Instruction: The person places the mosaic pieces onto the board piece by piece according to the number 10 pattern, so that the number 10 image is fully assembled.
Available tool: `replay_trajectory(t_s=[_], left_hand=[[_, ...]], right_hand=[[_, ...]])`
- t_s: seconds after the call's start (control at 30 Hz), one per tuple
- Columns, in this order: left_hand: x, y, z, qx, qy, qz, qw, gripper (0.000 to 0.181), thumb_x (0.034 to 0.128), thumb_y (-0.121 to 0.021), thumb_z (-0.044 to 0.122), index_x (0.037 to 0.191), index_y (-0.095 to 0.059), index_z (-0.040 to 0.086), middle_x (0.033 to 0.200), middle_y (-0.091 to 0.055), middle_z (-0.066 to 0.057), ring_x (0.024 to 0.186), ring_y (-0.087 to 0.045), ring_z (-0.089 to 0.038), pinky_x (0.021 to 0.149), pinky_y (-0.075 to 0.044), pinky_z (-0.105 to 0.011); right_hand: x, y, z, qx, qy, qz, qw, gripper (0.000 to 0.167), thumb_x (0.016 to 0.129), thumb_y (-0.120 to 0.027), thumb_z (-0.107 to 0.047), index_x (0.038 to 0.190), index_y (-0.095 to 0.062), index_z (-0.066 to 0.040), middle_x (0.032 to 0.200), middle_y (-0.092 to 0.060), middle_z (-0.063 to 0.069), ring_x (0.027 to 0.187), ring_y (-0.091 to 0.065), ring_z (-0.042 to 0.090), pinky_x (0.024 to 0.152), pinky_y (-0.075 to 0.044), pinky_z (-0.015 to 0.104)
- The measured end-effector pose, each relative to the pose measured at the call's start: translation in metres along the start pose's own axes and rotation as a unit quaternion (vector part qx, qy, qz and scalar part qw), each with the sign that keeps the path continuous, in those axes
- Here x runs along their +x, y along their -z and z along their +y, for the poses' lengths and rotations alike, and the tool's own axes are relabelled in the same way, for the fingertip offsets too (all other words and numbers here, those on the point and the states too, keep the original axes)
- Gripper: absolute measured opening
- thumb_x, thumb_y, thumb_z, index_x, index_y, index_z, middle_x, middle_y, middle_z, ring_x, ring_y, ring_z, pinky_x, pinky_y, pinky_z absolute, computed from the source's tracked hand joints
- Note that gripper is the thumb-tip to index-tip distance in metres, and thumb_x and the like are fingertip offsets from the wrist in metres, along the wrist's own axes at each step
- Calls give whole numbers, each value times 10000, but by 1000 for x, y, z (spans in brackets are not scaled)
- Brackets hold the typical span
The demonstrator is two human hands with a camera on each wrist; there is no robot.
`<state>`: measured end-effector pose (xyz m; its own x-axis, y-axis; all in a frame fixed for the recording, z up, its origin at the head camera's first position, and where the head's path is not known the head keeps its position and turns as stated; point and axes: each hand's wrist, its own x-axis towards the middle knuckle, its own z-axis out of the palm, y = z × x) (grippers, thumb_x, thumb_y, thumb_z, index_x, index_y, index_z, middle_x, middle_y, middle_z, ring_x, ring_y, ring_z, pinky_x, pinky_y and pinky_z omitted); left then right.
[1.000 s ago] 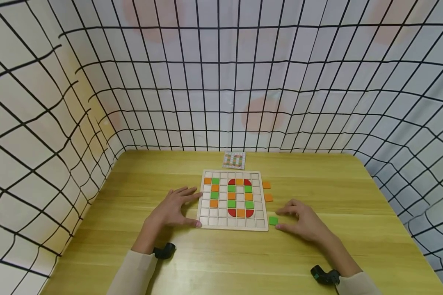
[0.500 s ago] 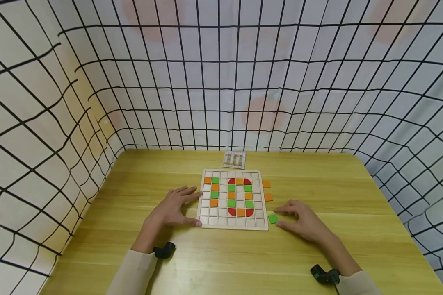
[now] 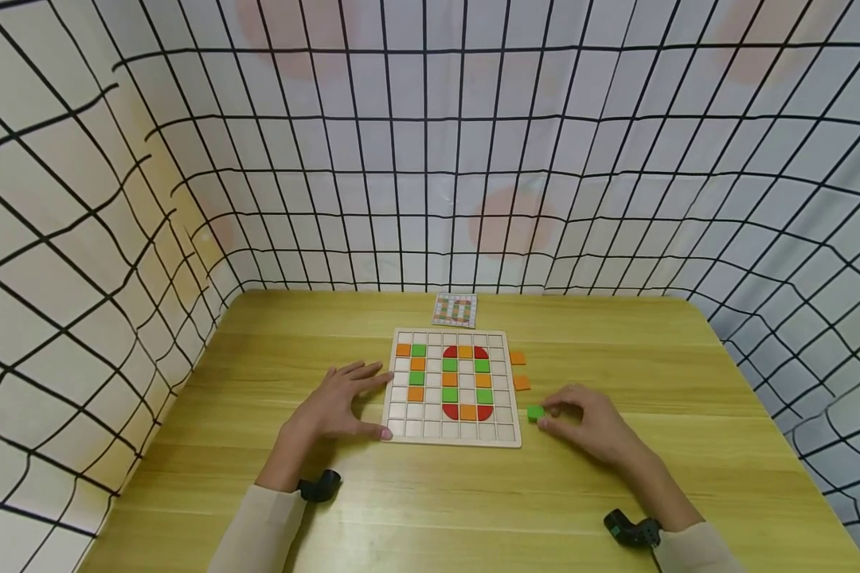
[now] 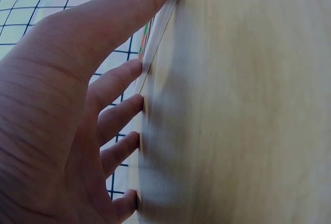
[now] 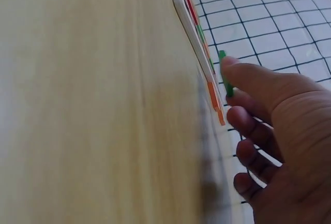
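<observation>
My right hand (image 3: 588, 422) pinches a green square tile (image 3: 535, 413) between thumb and fingers, just right of the board. In the right wrist view the tile (image 5: 226, 76) is clear of the table, held at the thumb tip. My left hand (image 3: 337, 406) lies spread, its thumb and a fingertip touching the left edge of the pale gridded board (image 3: 408, 432). On the board sit orange and green square tiles in a stepped column at left. A ring of orange, green and rounded red tiles stands right of it.
Two orange tiles (image 3: 517, 358) lie on the wooden table (image 3: 430, 509) against the board's right side. Behind the board lies a small pattern card (image 3: 455, 310). A white sheet with a black grid (image 3: 423, 159) rises around the table's back and sides.
The green tile was lying on the table beside the board's lower right corner. My right hand has turned it, then picked it up. The left hand has stayed still.
</observation>
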<state>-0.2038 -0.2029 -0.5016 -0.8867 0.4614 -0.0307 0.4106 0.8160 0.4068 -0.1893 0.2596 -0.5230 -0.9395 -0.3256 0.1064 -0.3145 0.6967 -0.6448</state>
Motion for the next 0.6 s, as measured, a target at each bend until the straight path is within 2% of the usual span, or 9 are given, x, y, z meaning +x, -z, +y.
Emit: replay_trajectory(t_s=[0.27,0.47,0.6], left_hand=[[0,0,0,-3,-11,-1,10000,1011,706,-805,732,1556,-478,295,1664,-375,-70,1554,-287,-389,1208,-153,-748],[0,-1,-1,27,9,-3,10000,1013,706,-795,746,1558,-473,304,1666,-374,-55,1556,-289,-374,1213,-155,-739],[0,0,0,20,24,-8,10000,1006,707,-795,743,1556,-475,308,1664,-377,-54,1554,-293,-374,1214,-155,-738]], right_hand=[[10,-4,-11,226,19,110,9997,296,870,-808,-489,1088,-762,-292,1030,-696,-140,953,-645,77,871,-557,294],[21,-12,-22,196,252,227,9992,233,867,-840,-394,1053,-768,-274,966,-684,-123,858,-577,115,763,-506,260],[29,-18,-32,351,458,226,9981,239,857,-859,-329,1058,-786,-221,964,-690,-86,845,-569,123,751,-503,251]])
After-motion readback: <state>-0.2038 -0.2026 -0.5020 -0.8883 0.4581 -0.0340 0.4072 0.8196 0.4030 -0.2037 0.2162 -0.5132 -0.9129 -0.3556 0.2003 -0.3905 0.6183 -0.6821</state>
